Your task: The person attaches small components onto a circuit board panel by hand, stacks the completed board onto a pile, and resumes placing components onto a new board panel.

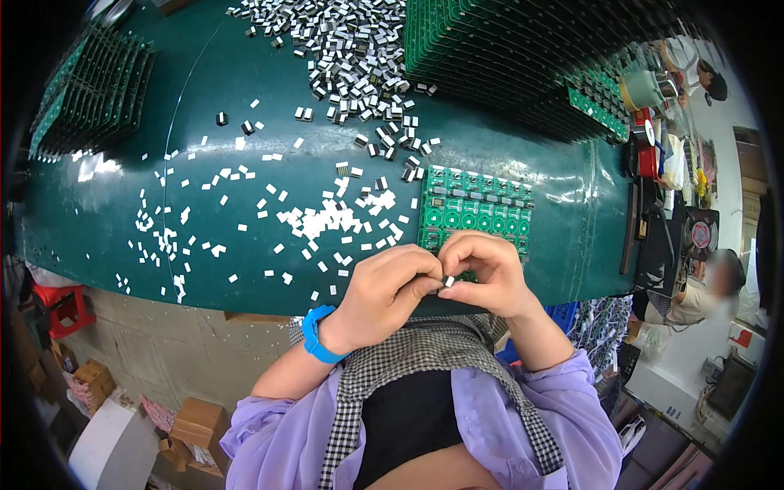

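Observation:
My left hand and my right hand meet near the table's front edge. Both are closed, their fingertips pinching a small black-and-white block-shaped component between them. Most of it is covered by the fingers. Just beyond the hands lies a green circuit board panel carrying rows of round marks and small parts; the right hand hides its near edge. Left of the panel, many loose white rectangular pieces are strewn over the table. A large heap of similar black-and-white components spreads across the far middle.
Tall racks of stacked green boards stand at the far left and far right of the green table. Cardboard boxes and a red stool are on the floor at left. Other people sit at the right.

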